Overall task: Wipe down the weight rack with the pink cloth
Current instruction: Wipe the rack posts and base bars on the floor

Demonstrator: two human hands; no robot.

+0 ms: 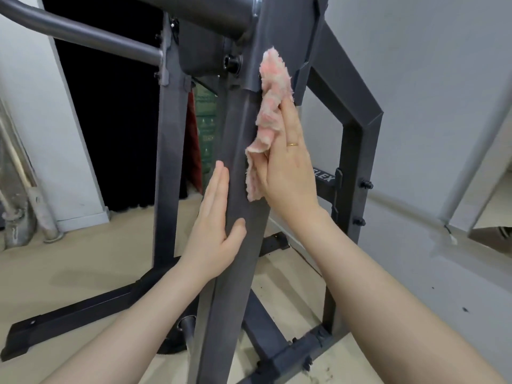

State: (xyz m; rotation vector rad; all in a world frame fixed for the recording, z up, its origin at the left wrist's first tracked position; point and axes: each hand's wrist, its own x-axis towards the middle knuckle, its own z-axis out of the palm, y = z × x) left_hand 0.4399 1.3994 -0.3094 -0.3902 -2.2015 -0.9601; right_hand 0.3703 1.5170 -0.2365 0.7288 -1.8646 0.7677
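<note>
right hand (pixel 288 164) flat, pressing pink cloth (pixel 270 112) on rack (pixel 238 167) | left hand (pixel 219 220) flat, seemingly bracing

2 hands: left (pixel 219 234), right (pixel 288 167) | 1 pink cloth (pixel 270 112) | 1 grey rack (pixel 238 167) | 1 gold ring (pixel 292 144) | 1 floor pipe fitting (pixel 16 223)

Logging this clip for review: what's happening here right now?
A person is wiping a dark grey weight rack. The right hand presses a pink cloth flat against the near upright post, close to its upper joint. The left hand rests open on the same post, lower down, touching it.
</note>
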